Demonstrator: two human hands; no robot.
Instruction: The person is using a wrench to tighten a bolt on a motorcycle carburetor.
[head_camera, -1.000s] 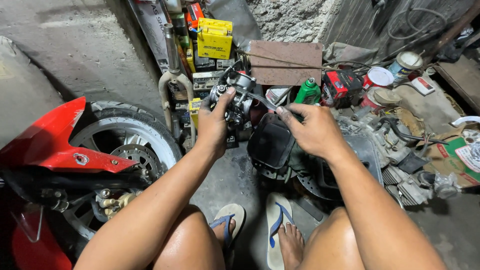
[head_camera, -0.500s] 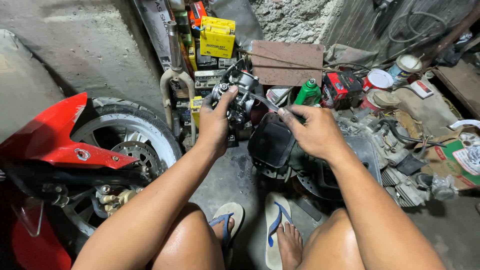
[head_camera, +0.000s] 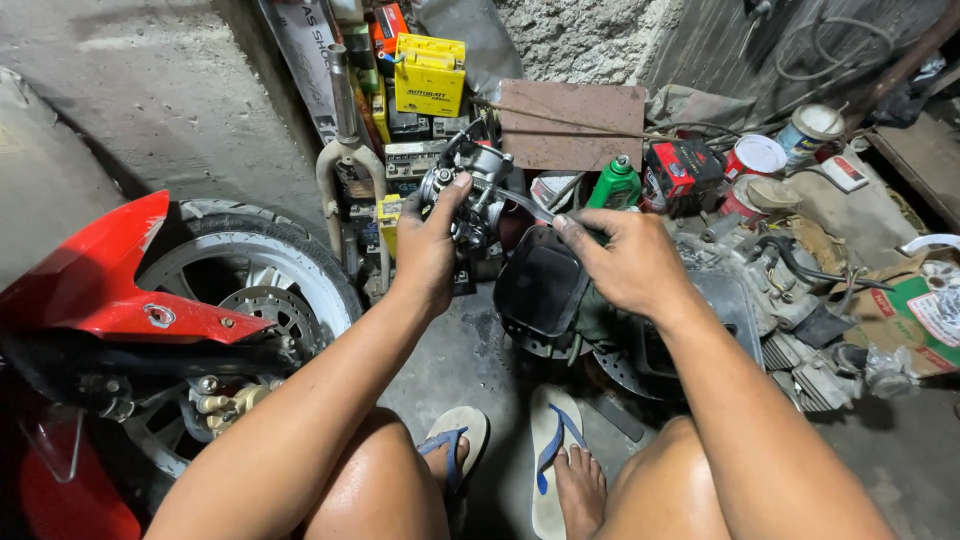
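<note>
A metal carburettor (head_camera: 468, 195) is held up in the left hand (head_camera: 428, 250), the fingers (head_camera: 455, 186) being wrapped closed about its body, thumb side toward the viewer. A thin dark rod-like tool (head_camera: 528, 207), possibly a hose or a driver, is pinched between the narrowed thumb and forefinger of the right hand (head_camera: 630, 265), its far end being brought to the carburettor's side; what kind of tool it is cannot be told. Just below the right fingers a black plastic cover (head_camera: 545, 285) is propped against engine parts (head_camera: 800, 300). Beyond the left fingertips a yellow battery (head_camera: 430, 75), a bare fork leg (head_camera: 340, 150) and stacked boxes are ranged against the wall; beyond the right fingertips a green bottle (head_camera: 615, 185) and a red box (head_camera: 680, 170) are set. Well to the left of the left hand a red mudguard (head_camera: 100, 290) over a front wheel (head_camera: 250, 285) is seen. Sandalled feet (head_camera: 520, 455) are placed on the concrete floor (head_camera: 140, 110) beneath the hands. Risk, as judged: the carburettor is supported by one hand only and in mid-air, so a slip of the thin tool could jolt it loose, and small parts could be dropped among the clutter below and lost; the fingertips lie close to the tool's end and could be nicked.
</note>
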